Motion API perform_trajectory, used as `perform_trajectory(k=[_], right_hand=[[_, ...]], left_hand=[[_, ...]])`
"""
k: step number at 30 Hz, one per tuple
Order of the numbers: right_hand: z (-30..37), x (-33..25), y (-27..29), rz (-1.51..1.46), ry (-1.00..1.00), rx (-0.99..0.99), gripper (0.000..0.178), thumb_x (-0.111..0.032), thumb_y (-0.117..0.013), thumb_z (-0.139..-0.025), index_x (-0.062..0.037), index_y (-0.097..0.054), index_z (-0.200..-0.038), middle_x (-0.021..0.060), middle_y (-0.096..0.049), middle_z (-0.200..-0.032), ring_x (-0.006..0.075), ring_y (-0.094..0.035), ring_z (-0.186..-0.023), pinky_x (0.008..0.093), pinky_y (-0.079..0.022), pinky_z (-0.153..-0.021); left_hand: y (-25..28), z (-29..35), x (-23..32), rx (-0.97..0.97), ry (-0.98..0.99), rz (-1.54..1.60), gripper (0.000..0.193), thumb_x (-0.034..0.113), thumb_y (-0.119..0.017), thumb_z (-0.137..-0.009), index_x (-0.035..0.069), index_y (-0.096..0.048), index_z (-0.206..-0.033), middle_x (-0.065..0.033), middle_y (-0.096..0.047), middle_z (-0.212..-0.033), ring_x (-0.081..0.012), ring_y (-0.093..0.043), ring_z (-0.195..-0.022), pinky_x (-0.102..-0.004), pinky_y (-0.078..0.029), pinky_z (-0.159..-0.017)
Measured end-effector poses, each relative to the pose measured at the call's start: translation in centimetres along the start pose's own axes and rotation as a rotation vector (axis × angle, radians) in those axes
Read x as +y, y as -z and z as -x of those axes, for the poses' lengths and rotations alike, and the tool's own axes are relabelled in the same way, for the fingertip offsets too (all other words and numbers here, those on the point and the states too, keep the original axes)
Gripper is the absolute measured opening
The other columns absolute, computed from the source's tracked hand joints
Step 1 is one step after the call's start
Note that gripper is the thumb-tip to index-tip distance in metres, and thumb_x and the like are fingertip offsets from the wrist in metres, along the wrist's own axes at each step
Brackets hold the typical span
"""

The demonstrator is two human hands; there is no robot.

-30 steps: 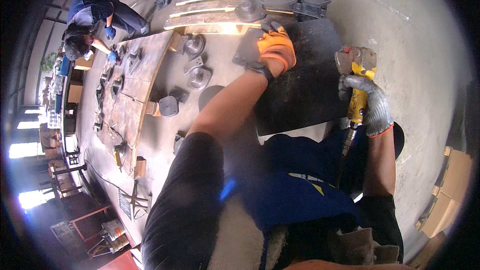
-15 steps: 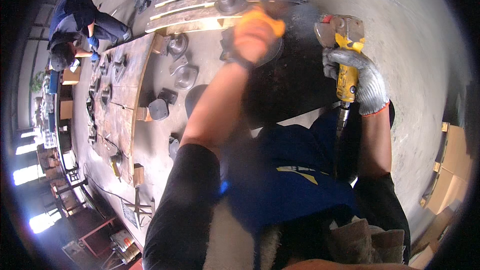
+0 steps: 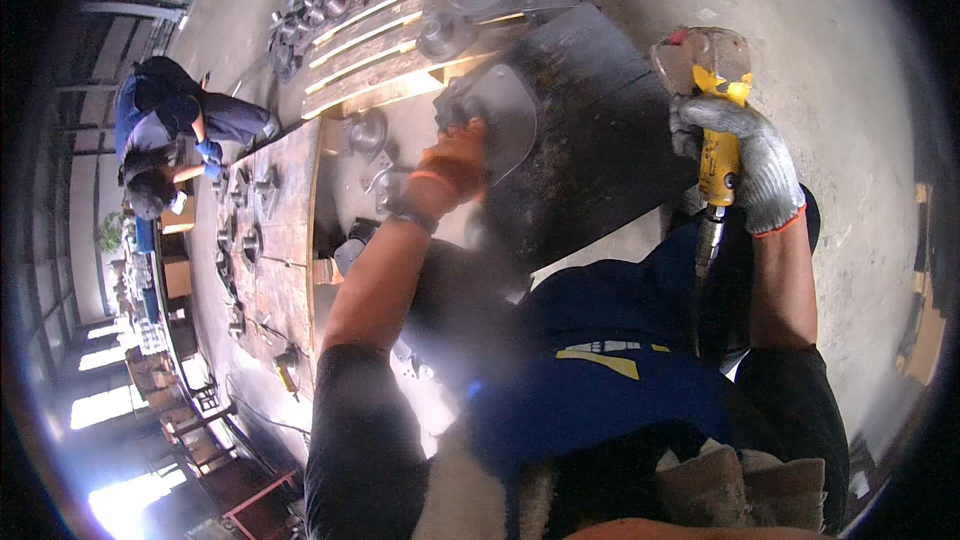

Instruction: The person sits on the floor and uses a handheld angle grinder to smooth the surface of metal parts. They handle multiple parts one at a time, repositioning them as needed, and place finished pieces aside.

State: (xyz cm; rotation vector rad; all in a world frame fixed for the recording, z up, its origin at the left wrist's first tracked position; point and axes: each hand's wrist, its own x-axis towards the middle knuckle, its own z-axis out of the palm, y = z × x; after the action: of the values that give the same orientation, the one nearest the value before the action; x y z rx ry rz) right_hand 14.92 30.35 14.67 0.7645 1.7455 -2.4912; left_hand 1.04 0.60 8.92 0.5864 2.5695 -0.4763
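Note:
My left hand, in an orange glove, grips a grey cast metal part with a broad rounded flange and holds it above the dark mat on the floor. My right hand, in a grey knit glove, is closed round the yellow body of an air grinder. The grinder's head points up and away, off to the right of the metal part, and its hose runs down past my knee.
More grey castings lie on a wooden pallet beyond the mat, and others rest on the floor near my left hand. A long workbench with several parts runs along the left. A person in blue bends over its far end.
My left hand has come back toward me, lifting a metal casting off the pile. My right hand with the grinder has risen slightly in view.

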Motion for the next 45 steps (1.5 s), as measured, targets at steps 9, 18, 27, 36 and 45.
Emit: perform_trajectory(k=[9,18,27,36,45], right_hand=[[0.1,-0.7,1.4,-0.004,-0.09,-0.002,0.04,-0.019,-0.072,-0.079,0.0003,-0.058,-0.111,0.0087,-0.067,-0.091,0.0197,-0.064,-0.079,0.031,-0.052,-0.076],[-0.7,0.8,3.3,0.031,-0.15,0.104,0.054,-0.025,-0.073,-0.077,-0.0005,-0.053,-0.121,0.0123,-0.063,-0.104,0.0212,-0.061,-0.093,0.0333,-0.049,-0.083],[0.4,-0.1,2.5,0.009,-0.076,-0.028,0.051,-0.025,-0.069,-0.082,-0.002,-0.05,-0.123,0.0104,-0.063,-0.1,0.0204,-0.062,-0.088,0.0326,-0.05,-0.08],[0.0,0.0,1.0,-0.192,-0.073,-0.316,0.019,-0.017,-0.065,-0.086,-0.0007,-0.059,-0.095,0.0077,-0.062,-0.079,0.0175,-0.06,-0.067,0.0282,-0.049,-0.065],[0.2,-0.5,0.1,-0.158,-0.043,-0.393,0.018,-0.017,-0.063,-0.085,0.0007,-0.062,-0.09,0.0089,-0.063,-0.077,0.0185,-0.06,-0.066,0.0292,-0.049,-0.062]], left_hand=[[-4.0,-12.8,-11.0,0.414,-0.39,0.311,0.055,0.023,-0.065,-0.083,0.004,-0.045,-0.13,-0.0106,-0.058,-0.121,-0.03,-0.056,-0.111,-0.0353,-0.043,-0.096],[-4.9,-15.3,-8.5,0.303,-0.434,0.434,0.049,0.011,-0.061,-0.083,0.007,-0.047,-0.129,-0.0123,-0.058,-0.123,-0.0261,-0.058,-0.11,-0.0356,-0.046,-0.091],[-5.8,-9.5,-4.1,0.317,0.172,0.275,0.037,0.041,-0.047,-0.089,0.01,-0.064,-0.098,-0.0144,-0.068,-0.097,-0.0349,-0.064,-0.093,-0.0439,-0.049,-0.077],[-7.6,-1.0,0.1,0.643,-0.123,0.316,0.029,0.033,-0.052,-0.088,0.007,-0.066,-0.083,-0.0173,-0.065,-0.075,-0.0357,-0.063,-0.069,-0.0451,-0.05,-0.06],[-1.5,3.0,3.9,0.705,-0.456,0.324,0.019,0.019,-0.056,-0.083,0.006,-0.063,-0.095,-0.0145,-0.066,-0.09,-0.0317,-0.064,-0.083,-0.0397,-0.051,-0.072]])
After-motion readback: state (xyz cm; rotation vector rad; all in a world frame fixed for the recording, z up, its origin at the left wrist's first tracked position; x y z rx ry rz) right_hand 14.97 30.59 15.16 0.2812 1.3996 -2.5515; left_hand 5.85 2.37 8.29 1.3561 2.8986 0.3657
